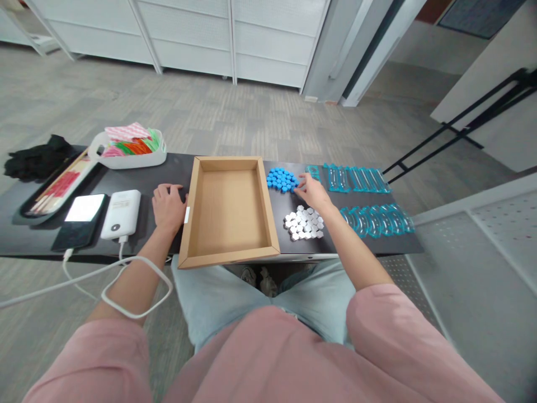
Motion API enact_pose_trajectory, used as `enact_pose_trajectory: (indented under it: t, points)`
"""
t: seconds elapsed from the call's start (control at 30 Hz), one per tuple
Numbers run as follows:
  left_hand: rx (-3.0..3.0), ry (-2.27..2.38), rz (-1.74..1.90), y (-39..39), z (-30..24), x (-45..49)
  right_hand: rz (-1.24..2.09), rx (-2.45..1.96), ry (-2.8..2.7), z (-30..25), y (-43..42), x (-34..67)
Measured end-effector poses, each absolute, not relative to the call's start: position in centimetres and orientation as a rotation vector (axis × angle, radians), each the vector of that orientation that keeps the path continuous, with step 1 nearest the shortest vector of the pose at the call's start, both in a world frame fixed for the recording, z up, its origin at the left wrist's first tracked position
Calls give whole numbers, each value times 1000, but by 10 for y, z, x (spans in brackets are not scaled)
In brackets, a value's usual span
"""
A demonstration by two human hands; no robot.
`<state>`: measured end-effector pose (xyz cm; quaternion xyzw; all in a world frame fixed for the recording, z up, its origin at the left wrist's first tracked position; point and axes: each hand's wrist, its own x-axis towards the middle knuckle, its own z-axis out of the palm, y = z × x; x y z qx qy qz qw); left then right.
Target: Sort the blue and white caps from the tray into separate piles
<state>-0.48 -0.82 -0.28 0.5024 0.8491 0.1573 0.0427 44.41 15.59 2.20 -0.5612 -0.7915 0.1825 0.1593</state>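
Note:
My right hand [312, 193] reaches to the right edge of a cluster of small blue hexagonal pieces [281, 179]. Its thumb and fingertips are apart, close against the outermost blue pieces; none is visibly lifted. Just below lies a cluster of silvery-white hexagonal pieces [304, 223]. My left hand [169, 207] rests on the black table [176, 165], fingers loosely spread, beside the left wall of a shallow cardboard box [229, 260]. The box has nothing inside and slightly overhangs the table's near edge.
Clear pieces with teal edges [358, 179] stand in rows at the right. To the left are a white power bank [121, 214] with a cable [146, 262], a phone [79, 221], a tray of sticks [59, 187], a white basket [134, 161] and black cloth [37, 158].

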Motion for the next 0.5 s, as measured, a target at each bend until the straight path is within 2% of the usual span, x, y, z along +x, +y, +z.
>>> enact_pose_trajectory:
  t: [0.13,0.33,0.5]
  points:
    - [1557,2601,553,-8,-4,-7,522,-1526,-2107,35,122,460]
    - [1473,2509,797,-9,-1,-19,647,-1340,-2097,22,10,521]
    - [1354,2449,574,-9,3,-12,706,-1234,-2146,-6,-69,545]
